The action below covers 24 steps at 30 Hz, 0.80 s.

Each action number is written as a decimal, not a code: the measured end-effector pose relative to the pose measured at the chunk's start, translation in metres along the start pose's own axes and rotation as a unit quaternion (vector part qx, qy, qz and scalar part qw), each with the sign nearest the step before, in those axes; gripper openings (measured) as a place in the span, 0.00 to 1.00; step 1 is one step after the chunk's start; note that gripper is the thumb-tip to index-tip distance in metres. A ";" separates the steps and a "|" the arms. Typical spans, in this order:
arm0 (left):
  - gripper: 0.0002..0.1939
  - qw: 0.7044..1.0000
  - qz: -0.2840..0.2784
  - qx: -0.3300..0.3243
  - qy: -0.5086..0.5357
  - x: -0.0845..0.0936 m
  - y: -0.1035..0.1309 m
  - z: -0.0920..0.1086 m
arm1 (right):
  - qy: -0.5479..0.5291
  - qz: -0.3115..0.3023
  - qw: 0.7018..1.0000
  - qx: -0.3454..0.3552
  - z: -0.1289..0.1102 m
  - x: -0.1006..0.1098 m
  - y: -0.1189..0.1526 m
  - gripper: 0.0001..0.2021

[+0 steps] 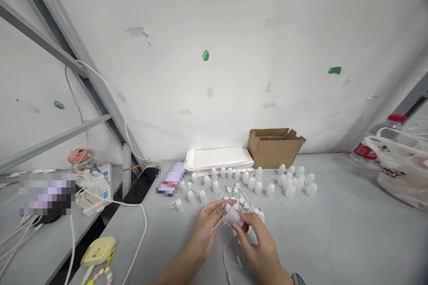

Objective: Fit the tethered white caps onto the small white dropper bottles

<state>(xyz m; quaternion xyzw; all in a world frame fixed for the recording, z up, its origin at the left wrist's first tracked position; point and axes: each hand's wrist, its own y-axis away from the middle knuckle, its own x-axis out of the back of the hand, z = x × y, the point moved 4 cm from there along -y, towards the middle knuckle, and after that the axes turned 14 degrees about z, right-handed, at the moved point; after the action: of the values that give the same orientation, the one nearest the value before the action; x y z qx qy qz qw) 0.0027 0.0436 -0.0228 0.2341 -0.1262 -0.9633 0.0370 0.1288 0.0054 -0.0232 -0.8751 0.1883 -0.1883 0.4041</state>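
Note:
Between my two hands is a small translucent plastic squeeze bottle (pixel 235 216), tilted above the table. My right hand (pixel 259 242) grips its body between thumb and fingers. My left hand (pixel 207 222) pinches at the bottle's upper end, on a white cap (pixel 228 208) with a thin strap hanging from it. Under and behind my hands lies a loose heap of white strapped caps (pixel 245 205). Beyond them stand several capped bottles (pixel 216 185). To the right is a cluster of bottles without visible caps (pixel 294 181).
A cardboard box (pixel 276 151) and a stack of white trays (pixel 220 159) stand against the wall. A black phone (pixel 140 185), a power strip (pixel 96 191), white cables and a yellow case (pixel 99 250) are at left. A plastic bag (pixel 401 173) and a red-capped water bottle (pixel 366 149) stand right.

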 end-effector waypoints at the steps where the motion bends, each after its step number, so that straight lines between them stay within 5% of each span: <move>1: 0.17 1.000 0.009 0.002 -0.004 0.000 0.000 0.000 | 0.006 -0.006 1.000 0.009 -0.001 -0.001 0.001 0.08; 6: 0.16 0.999 0.045 0.018 -0.024 -0.002 0.002 -0.003 | 0.035 -0.018 0.998 0.054 -0.003 -0.004 0.005 0.08; 13: 0.18 0.998 0.023 0.024 -0.057 -0.003 0.002 -0.008 | 0.041 0.000 0.993 0.107 -0.005 -0.002 0.008 0.12; 20: 0.19 0.998 -0.059 0.030 -0.025 -0.007 0.004 -0.002 | 0.019 -0.012 0.999 0.039 -0.003 0.000 0.001 0.08; 24: 0.22 0.998 -0.030 0.045 0.013 -0.002 0.003 -0.003 | 0.008 -0.023 0.999 0.030 -0.001 -0.001 0.001 0.08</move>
<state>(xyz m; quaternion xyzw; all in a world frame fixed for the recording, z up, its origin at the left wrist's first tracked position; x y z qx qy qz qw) 0.0060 0.0406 -0.0236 0.2518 -0.1622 -0.9541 -0.0009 0.1266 0.0044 -0.0238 -0.8650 0.1653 -0.2106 0.4244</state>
